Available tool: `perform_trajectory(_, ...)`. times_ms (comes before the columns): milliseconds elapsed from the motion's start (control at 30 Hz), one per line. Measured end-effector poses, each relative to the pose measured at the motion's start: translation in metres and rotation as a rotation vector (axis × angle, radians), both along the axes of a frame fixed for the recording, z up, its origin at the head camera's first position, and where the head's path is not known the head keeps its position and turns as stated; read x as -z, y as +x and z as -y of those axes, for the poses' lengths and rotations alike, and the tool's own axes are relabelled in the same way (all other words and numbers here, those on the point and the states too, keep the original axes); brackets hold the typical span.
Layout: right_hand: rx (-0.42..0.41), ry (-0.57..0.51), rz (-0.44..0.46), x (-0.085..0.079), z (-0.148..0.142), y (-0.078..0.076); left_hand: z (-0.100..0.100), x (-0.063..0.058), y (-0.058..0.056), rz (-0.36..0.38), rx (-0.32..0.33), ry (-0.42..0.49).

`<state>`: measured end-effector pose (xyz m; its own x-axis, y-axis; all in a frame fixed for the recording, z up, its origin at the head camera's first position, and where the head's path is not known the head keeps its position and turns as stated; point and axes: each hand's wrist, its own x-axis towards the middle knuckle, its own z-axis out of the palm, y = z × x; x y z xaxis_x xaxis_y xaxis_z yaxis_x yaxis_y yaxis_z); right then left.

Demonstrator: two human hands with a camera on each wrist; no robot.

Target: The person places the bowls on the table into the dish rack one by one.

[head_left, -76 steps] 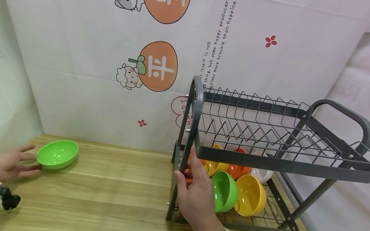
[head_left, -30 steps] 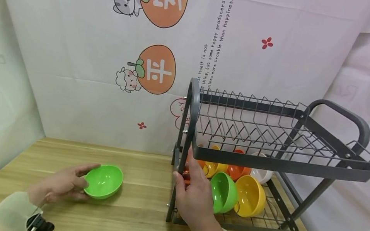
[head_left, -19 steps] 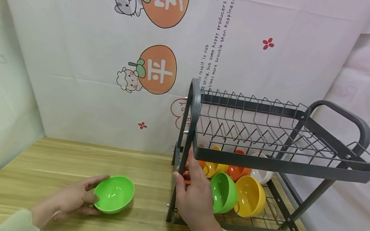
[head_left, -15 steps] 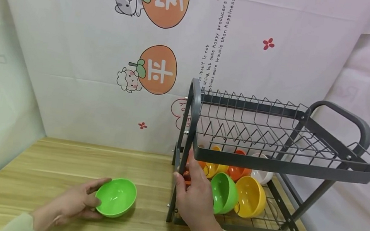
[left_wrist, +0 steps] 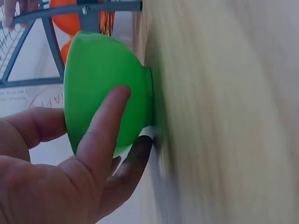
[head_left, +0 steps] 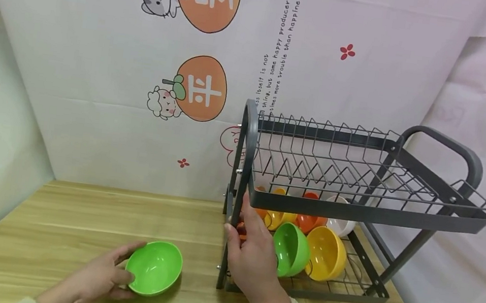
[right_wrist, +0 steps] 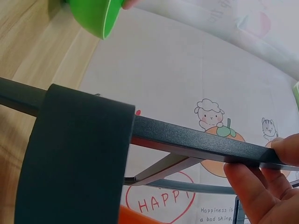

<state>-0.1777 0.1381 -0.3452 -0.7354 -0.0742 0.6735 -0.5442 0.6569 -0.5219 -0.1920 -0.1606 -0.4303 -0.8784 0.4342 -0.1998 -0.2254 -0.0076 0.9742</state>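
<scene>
A green bowl (head_left: 155,269) sits upright at or just above the wooden table, left of the dish rack. My left hand (head_left: 99,276) holds it from its left side, fingers spread round its wall and rim. In the left wrist view the bowl (left_wrist: 100,79) shows its outer wall, with its foot close to the tabletop. My right hand (head_left: 256,263) grips the left front post of the dark grey two-tier dish rack (head_left: 368,214). The right wrist view shows thumb and fingers on opposite sides of that post (right_wrist: 187,140).
On the rack's lower tier lie another green bowl (head_left: 291,250) and a yellow bowl (head_left: 326,254), both tilted. Behind them are orange, yellow and white bowls, partly hidden by the upper tier. A printed cloth (head_left: 101,143) hangs behind the wooden table (head_left: 91,218).
My left hand has brought the green bowl from the far left of the table rightward and nearer, towards the rack. My right hand has stayed on the rack post.
</scene>
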Motion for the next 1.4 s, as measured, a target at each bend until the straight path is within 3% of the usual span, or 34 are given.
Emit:
perform_trajectory(267, 0.003, -0.004, 0.015, 0.002, 0.0, -0.001, -0.013, -0.003, 0.017, -0.013, 0.069, -0.013)
perform_trajectory(467, 0.005, -0.002, -0.002, -0.001, 0.0, -0.001, -0.028, -0.017, 0.031, 0.016, 0.097, 0.02)
perform_trajectory(633, -0.003, -0.002, 0.001, -0.004, -0.002, -0.002, -0.041, -0.029, 0.039, 0.035, 0.132, 0.109)
perform_trajectory(900, 0.074, 0.046, 0.181, -0.022, -0.007, 0.018, -0.046, -0.04, 0.05, -0.002, 0.155, 0.086)
perform_trajectory(1033, 0.101, -0.024, 0.281, -0.029, -0.019, 0.034, -0.049, -0.046, 0.053, -0.008, 0.176, 0.125)
perform_trajectory(1167, -0.021, -0.134, 0.47, -0.029, -0.033, 0.047, -0.055, -0.055, 0.058, 0.008, 0.166, 0.163)
perform_trajectory(1400, -0.468, -0.335, 0.888, -0.014, -0.052, 0.059, -0.072, -0.07, 0.067, 0.05, 0.158, 0.215)
